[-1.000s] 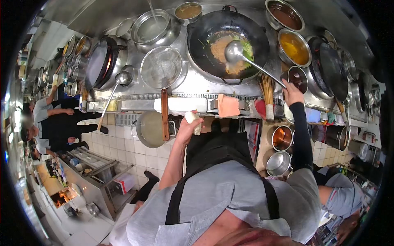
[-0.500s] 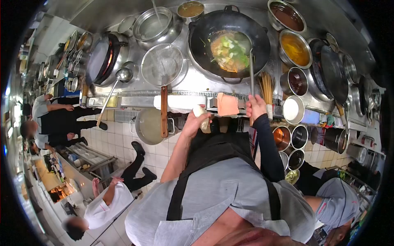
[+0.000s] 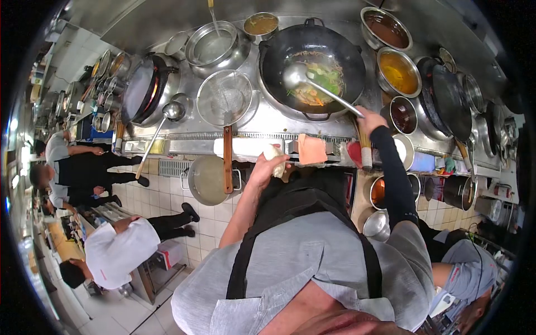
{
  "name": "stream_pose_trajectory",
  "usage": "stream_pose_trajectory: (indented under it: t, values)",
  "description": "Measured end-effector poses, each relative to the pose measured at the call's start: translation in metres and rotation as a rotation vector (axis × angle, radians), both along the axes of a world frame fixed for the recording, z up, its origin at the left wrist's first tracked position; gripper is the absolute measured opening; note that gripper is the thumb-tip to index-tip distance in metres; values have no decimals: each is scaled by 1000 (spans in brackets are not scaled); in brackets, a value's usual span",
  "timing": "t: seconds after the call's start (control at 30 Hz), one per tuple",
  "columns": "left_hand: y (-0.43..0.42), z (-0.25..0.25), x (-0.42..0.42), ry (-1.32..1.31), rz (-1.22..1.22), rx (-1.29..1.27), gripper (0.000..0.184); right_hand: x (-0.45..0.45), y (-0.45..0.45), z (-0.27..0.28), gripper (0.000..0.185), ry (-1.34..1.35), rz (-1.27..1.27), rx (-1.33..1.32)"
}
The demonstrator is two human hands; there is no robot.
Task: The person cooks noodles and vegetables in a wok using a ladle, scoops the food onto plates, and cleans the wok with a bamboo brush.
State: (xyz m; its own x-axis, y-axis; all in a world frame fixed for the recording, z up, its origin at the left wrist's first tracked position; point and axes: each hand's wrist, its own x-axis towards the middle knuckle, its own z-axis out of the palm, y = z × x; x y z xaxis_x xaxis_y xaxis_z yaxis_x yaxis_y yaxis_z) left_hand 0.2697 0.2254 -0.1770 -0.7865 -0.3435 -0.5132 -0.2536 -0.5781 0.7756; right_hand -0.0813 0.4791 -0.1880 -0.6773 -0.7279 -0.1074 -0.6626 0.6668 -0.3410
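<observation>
Narrow lane of bare steel counter [image 3: 262, 121] is running between round wire-mesh strainer [image 3: 225, 96] and large black wok [image 3: 312, 40]; strainer's brown wooden handle [image 3: 228, 162] is jutting past the front edge. Long-handled steel ladle [image 3: 329, 95], right hand [image 3: 372, 120] gripping it, is barring the wok's right front; tan bamboo brush [image 3: 365, 149] and round steel bowl of yellow liquid [image 3: 406, 95] are crowding that side. Wok's left-front rim is lying open.

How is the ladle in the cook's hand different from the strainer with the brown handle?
The ladle has a solid bowl; the strainer has a wide mesh one. The ladle is in the right hand, at the wok; the strainer sits beside the wok, unheld. Both have long handles.
</observation>
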Motion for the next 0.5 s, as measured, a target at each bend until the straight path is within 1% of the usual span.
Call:
stream_pose_trajectory:
  t: [0.03, 0.07, 0.1, 0.13, 0.2, 0.23, 0.27, 0.3, 0.33, 0.4, 0.47, 0.5]
  values:
    - [-2, -1, 0, -3, -6, 23, 42, -12, 23, -2, 48, 70, -16, 35]
    - [-6, -3, 0, -5, -13, 44, 39, -1, 35, 20, 48, 135, -27, 25]
    - [-10, -6, -3, -7, -22, 65, 36, 6, 45, 15, 47, 137, -69, 0]
    - [-13, -10, -9, 17, 0, 151, 35, 11, 55, 5, 47, 138, -112, -23]
    - [-15, -17, -22, 53, 51, 334, 36, 41, 46, -18, 45, -100, -403, 122]
    - [-15, -8, -34, 36, 36, 371, 43, 60, 46, -60, 46, 27, -359, -177]
    - [-17, -16, -47, 55, 56, 440, 42, 88, 23, -59, 46, -112, -516, -99]
    - [-18, -29, -64, 75, 76, 505, 42, 115, 3, -81, 41, -230, -619, -311]
    - [-18, -38, -82, 96, 94, 570, 41, 144, -17, -96, 35, -200, -676, -468]
    - [-10, -38, -123, -48, 88, 524, 42, 186, -39, -103, 21, -756, -842, -749]
    - [1, -41, -163, -198, 88, 432, 43, 208, -43, -6, 15, -1386, -909, -928]
    - [1, -58, -180, -197, 30, 448, 41, 207, -36, 9, 9, -1421, -949, -950]
